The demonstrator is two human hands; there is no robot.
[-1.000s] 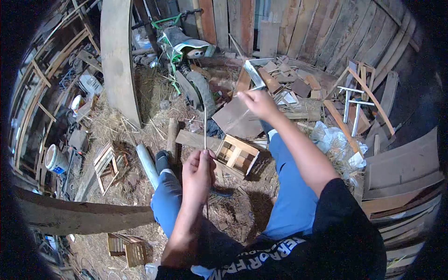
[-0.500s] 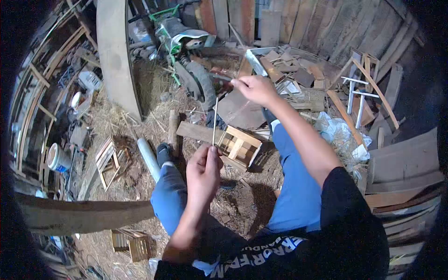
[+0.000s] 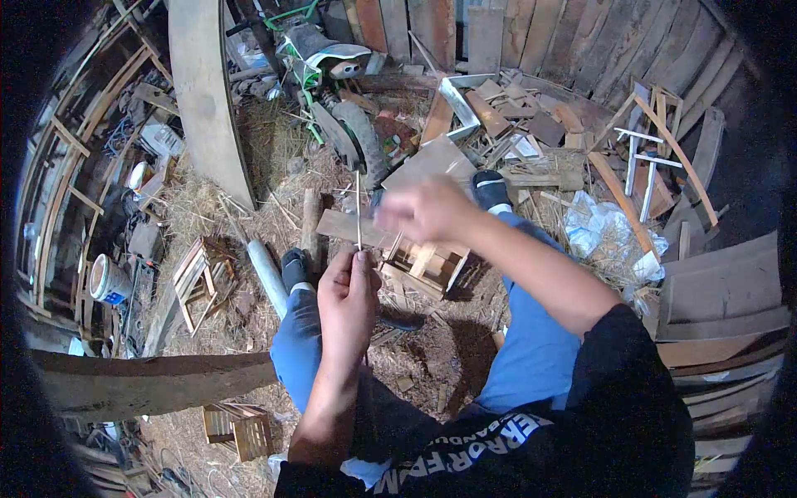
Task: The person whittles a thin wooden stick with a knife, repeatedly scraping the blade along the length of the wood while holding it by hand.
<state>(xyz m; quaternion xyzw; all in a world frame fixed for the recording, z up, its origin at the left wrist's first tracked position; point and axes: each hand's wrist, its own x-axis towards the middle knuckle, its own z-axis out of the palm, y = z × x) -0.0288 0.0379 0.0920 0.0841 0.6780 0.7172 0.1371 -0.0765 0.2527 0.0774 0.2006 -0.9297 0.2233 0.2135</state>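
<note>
A thin, pale wooden stick stands almost upright, pinched between the thumb and fingers of my left hand. Close beside it on the right is my right hand, curled and smeared by motion. Half a second ago a dark, narrow, blade-like thing jutted from that fist; now the blur hides what it holds. Beyond and below both hands, a small slatted wooden crate sits on the ground between my feet, partly covered by the right hand. A flat board lies just behind it.
A motorbike stands at the back. Scrap wood is heaped to its right, near a clear plastic bag. On the left are a slatted frame, a grey pipe and a white bucket. A thick beam crosses lower left.
My right hand has swept down and to the left, toward the stick. My left hand has shifted slightly left and down, still pinching the stick.
</note>
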